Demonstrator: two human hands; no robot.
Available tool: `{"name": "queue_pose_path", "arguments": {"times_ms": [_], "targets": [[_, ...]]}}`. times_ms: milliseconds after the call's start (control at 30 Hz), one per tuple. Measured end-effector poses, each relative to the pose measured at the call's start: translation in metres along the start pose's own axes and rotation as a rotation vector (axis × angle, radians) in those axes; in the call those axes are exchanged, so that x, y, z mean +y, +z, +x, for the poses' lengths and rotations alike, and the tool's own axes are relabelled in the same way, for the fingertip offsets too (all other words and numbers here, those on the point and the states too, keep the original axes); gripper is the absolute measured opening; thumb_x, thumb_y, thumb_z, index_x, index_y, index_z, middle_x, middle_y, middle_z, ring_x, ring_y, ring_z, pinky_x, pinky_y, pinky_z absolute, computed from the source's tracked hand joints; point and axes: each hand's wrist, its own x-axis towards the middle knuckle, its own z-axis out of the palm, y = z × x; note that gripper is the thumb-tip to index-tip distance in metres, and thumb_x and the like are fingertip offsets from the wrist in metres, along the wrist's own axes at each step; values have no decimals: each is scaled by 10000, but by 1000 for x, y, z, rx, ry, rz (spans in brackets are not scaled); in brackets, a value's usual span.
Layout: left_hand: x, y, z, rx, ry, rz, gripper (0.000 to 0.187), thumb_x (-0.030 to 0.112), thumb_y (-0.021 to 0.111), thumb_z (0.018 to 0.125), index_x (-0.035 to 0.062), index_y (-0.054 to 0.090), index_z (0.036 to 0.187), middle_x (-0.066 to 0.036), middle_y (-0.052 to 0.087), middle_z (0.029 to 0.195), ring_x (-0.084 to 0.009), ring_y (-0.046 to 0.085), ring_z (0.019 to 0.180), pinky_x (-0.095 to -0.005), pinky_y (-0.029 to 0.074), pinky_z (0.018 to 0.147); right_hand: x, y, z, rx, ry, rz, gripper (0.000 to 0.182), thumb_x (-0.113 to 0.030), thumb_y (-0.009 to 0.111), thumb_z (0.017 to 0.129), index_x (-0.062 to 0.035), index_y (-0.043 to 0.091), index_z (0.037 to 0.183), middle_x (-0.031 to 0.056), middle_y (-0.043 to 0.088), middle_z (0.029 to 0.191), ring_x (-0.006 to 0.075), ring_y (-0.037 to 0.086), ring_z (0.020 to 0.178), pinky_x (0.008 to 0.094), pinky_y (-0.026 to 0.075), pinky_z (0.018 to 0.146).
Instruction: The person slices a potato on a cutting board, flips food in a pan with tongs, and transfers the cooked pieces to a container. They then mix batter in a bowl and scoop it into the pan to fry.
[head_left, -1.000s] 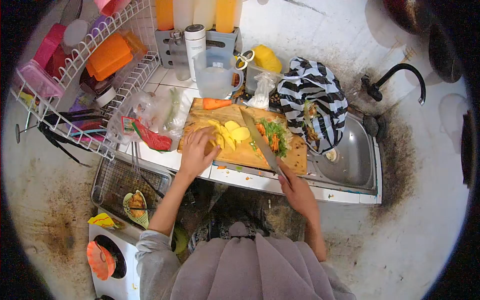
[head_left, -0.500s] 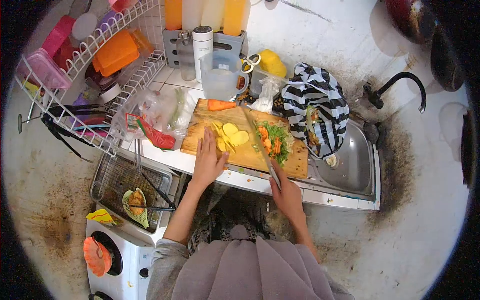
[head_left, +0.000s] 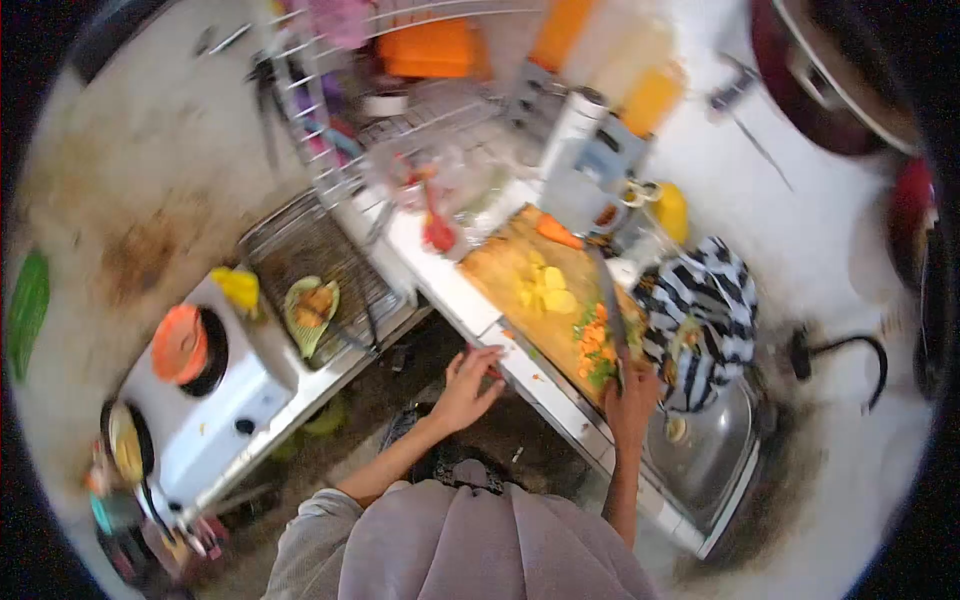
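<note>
My right hand (head_left: 632, 398) is closed round the handle of a kitchen knife (head_left: 609, 295), whose blade lies along the right part of the wooden cutting board (head_left: 490, 262). Beside the blade is a pile of chopped carrot and greens (head_left: 596, 345). Yellow potato slices (head_left: 548, 290) lie mid-board, and a carrot (head_left: 558, 231) rests at its far edge. Off the board, my left hand (head_left: 470, 388) is by the counter's front edge, fingers apart and slightly bent. Something small and reddish shows near its fingertips, too blurred to name.
A striped plastic bag (head_left: 700, 325) sits beside the sink (head_left: 705, 455) on the right. To the left are a wire-rack tray (head_left: 270, 240) and a white stove (head_left: 215, 385) with an orange bowl (head_left: 180, 343). A dish rack (head_left: 320, 150) and a jug (head_left: 590, 180) stand behind.
The view has turned toward the stove and blurred. My left hand has left the potato slices and come back to the counter edge. The knife stays in my right hand over the board.
</note>
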Motion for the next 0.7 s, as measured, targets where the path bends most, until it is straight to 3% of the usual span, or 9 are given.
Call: {"name": "queue_pose_path", "arguments": {"times_ms": [33, 133, 200, 267, 367, 467, 567, 633, 700], "targets": [[0, -1, -10, 6, 3, 45, 384, 159, 552, 777, 105, 423, 1134, -58, 423, 1175, -227, 406, 1090, -450, 174, 966, -17, -3, 8, -18, -66, 16, 496, -159, 598, 691, -117, 456, 1164, 165, 479, 965, 343, 472, 923, 429, 394, 775], [5, -8, -36, 220, -99, -53, 328, 159, 548, 778, 81, 460, 1085, -66, 439, 1156, -238, 410, 1088, -415, 207, 956, -96, 1, 8, 341, -79, 424, 417, -109, 583, 709, -63, 489, 1112, 155, 471, 982, 316, 441, 937, 388, 341, 829], [-4, -12, -48, 361, -171, -32, 313, 150, 554, 764, 54, 471, 1050, -105, 467, 1102, -273, 430, 1050, -385, 275, 913, -158, 11, 9, 93, -430, 755, 392, -91, 575, 718, -53, 487, 1098, 152, 462, 995, 309, 431, 949, 389, 332, 849], [-27, -9, -67, 427, -224, 1, 314, 140, 557, 754, 44, 468, 1040, -124, 475, 1068, -292, 443, 1019, -385, 306, 881, -219, 38, 5, -294, -444, 976, 364, -83, 554, 743, -57, 474, 1097, 157, 450, 1012, 301, 432, 944, 394, 334, 855], [-42, -11, -109, 459, -270, 35, 306, 92, 553, 725, 23, 457, 1007, -155, 495, 966, -333, 479, 932, -405, 376, 788, -286, 134, 7, -374, -638, 832, 583, -181, 610, 718, -42, 336, 1214, 215, 389, 1116, 352, 380, 1050, 402, 316, 894], [-38, -10, -163, 472, -461, 26, 298, 72, 529, 737, 12, 461, 1020, -149, 518, 965, -313, 516, 900, -376, 413, 773, -331, 225, 15, -422, -615, 621, 893, -335, 688, 636, -52, 163, 1300, 270, 271, 1221, 423, 306, 1109, 470, 264, 930], [-32, -3, -218, 563, -585, -201, 278, 56, 504, 756, -3, 471, 1026, -138, 544, 974, -269, 550, 891, -336, 440, 762, -365, 224, 13, -626, -396, 347, 1116, -443, 739, 548, -125, 12, 1334, 262, 167, 1280, 443, 227, 1153, 521, 244, 936], [-24, 4, -252, 722, -757, -320, 279, 55, 493, 768, -9, 480, 1039, -129, 563, 980, -226, 558, 912, -313, 439, 777, -374, 232, 10, -609, -372, 304, 1160, -455, 756, 518, -158, -16, 1332, 264, 135, 1288, 428, 191, 1177, 522, 264, 926], [-24, 14, -285, 763, -767, -206, 280, 53, 494, 772, -7, 482, 1046, -123, 569, 971, -208, 561, 906, -310, 436, 780, -371, 248, 9, -572, -348, 513, 1137, -368, 772, 528, -129, 0, 1329, 279, 163, 1273, 415, 187, 1186, 507, 279, 913]]}}
